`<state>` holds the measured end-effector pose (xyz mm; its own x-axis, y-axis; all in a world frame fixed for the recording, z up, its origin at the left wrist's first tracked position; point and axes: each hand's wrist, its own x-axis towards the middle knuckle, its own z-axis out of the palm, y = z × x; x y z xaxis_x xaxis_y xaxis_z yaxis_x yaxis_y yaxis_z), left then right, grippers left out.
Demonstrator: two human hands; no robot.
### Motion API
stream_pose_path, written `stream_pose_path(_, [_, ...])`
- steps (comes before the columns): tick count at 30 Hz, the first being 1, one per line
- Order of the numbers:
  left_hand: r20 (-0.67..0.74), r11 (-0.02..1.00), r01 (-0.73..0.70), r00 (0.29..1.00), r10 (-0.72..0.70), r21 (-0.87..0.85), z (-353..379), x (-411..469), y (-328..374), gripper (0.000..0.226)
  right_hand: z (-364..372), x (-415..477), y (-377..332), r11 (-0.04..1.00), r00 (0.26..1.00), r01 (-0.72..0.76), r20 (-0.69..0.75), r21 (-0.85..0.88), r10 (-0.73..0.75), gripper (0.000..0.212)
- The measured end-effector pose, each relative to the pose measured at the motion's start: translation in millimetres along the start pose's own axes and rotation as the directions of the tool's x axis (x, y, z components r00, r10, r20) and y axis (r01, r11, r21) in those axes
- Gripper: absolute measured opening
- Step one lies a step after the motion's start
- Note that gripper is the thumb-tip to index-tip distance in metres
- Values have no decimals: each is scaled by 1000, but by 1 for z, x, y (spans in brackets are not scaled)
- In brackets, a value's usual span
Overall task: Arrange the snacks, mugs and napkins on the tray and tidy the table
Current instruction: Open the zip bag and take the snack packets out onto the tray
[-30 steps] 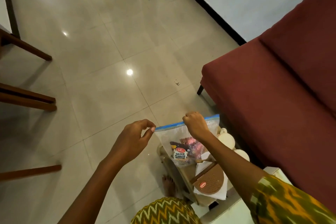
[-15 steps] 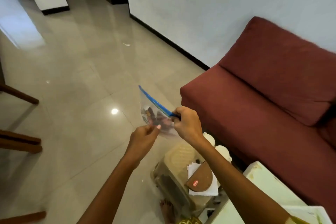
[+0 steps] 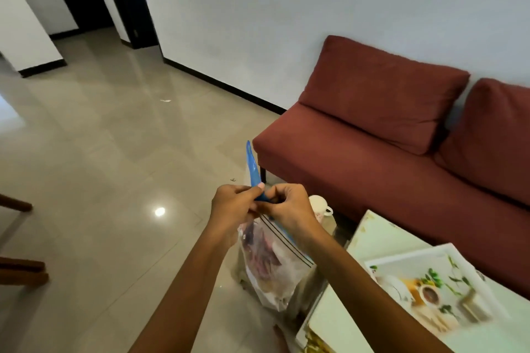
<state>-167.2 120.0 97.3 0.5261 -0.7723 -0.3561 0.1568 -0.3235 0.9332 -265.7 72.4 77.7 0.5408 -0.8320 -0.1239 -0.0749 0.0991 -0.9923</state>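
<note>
Since half a second ago my hands have met on the bag's blue strip. One sofa (image 3: 401, 157), one tray (image 3: 381, 262), one bag (image 3: 266, 264) hanging beside it, one mug (image 3: 318, 205). Left hand (image 3: 233, 208) and right hand (image 3: 289, 209) both pinch the strip shut. No writing legible.

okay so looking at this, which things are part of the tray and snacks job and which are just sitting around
Part of the job: zip bag of snacks, pinched at its blue seal by left hand and right hand; white mug; printed tray; table.

Just around: red sofa; white scrap on floor.
</note>
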Motion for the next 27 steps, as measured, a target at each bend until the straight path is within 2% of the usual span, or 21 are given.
stream_pose_path(2, [80,1000,19,997,-17,-17,13,-13,-3,19,-16,-20,5,995,1000,-26,3,91,26,24])
stream_pose_path(5, [181,999,28,983,-31,22,41,-31,-6,23,-46,-50,7,977,994,-87,-50,196,98,11])
stream_pose_path(8, [273,999,18,961,-31,50,75,-47,-7,24,-82,-72,9,956,979,-150,-96,254,179,28])
stream_pose_path(12, [364,999,12,931,-24,34,133,-74,-11,21,-135,-108,13,933,951,-164,-202,320,236,21])
stream_pose_path(16, [437,999,-24,899,8,32,196,-110,-23,21,-195,-157,22,910,902,-115,-342,399,264,29])
stream_pose_path(18, [431,994,-77,902,35,78,224,-128,-35,18,-224,-183,26,960,868,-73,-456,271,195,23])
stream_pose_path(20, [409,981,-143,909,78,129,255,-150,-51,14,-253,-212,29,998,837,-37,-544,52,59,19])
stream_pose_path(24, [403,976,-167,910,99,138,312,-197,-77,15,-300,-265,36,961,796,-108,-601,-253,-69,17])
stream_pose_path(27, [448,978,-150,891,72,143,351,-230,-95,15,-331,-301,42,910,788,-155,-604,-383,-120,16])
